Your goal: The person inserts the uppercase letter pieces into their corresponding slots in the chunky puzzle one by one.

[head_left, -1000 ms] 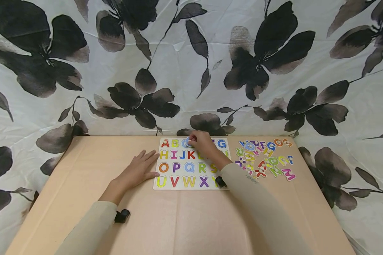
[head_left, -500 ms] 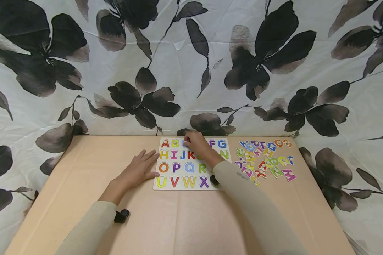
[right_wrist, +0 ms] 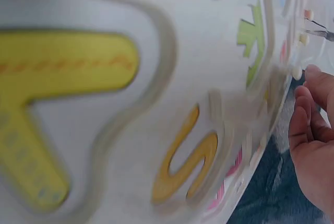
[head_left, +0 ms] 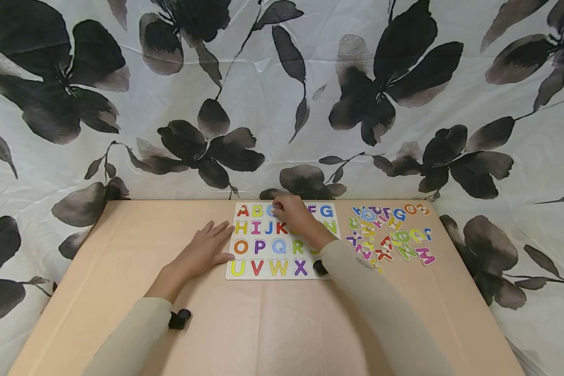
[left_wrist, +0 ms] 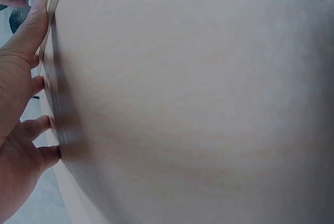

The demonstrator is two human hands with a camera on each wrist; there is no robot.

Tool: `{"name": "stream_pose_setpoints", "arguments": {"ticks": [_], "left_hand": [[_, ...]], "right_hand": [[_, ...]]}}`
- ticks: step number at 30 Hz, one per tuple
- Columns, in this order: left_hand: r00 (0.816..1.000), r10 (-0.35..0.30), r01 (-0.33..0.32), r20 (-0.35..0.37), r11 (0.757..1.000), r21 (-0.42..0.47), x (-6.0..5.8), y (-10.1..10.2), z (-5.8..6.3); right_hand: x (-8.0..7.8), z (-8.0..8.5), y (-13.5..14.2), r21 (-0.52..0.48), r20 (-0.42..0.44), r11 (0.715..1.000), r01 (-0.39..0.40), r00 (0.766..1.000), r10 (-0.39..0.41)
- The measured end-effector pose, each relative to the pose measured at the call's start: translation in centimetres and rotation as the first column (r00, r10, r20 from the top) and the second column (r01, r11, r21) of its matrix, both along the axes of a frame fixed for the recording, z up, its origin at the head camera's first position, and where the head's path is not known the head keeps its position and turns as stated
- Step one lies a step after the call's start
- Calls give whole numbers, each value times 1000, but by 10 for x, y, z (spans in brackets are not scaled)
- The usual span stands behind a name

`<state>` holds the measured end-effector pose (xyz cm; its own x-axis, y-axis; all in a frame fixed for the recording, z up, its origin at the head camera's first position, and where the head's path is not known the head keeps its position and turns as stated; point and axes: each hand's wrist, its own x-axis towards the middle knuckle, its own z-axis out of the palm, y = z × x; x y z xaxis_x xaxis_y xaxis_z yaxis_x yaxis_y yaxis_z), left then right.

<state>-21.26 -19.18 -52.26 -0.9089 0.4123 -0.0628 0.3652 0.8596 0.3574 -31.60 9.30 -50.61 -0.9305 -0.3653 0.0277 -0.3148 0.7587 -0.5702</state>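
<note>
White board point(head_left: 268, 237), multicoloured letters point(head_left: 301, 268), left hand point(head_left: 206, 245) spread alongside — right hand point(head_left: 297, 214) pinching blue letter point(head_left: 269, 210)

Your right hand point(head_left: 297, 213) hides the top row between C and F on the letter board point(head_left: 268, 237), your right sleeve point(head_left: 362, 279) its lower right corner, and the right wrist view cuts off a blurred yellow letter point(right_wrist: 78, 57).

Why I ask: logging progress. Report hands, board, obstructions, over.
Left hand spread, touching left edge of white rectangular alphabet board. Right hand apparently pinching blue C-shaped letter, top row. Beige fabric sleeve partly covers board's lower right.
</note>
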Motion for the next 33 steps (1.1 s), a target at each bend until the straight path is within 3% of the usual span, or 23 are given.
{"name": "stream_pose_setpoints", "arguments": {"ticks": [13, 25, 33], "left_hand": [[1000, -12, 12, -27, 1000, -11, -1, -1, 2], [1000, -8, 8, -16, 1000, 4, 0, 0, 1], [1000, -8, 8, -5, 1000, 5, -1, 3, 3]], "right_hand": [[20, 26, 54, -51, -53, 998, 31, 998, -34], [40, 35, 138, -58, -48, 987, 150, 987, -153], [57, 29, 202, -42, -26, 973, 225, 974, -226]]}}
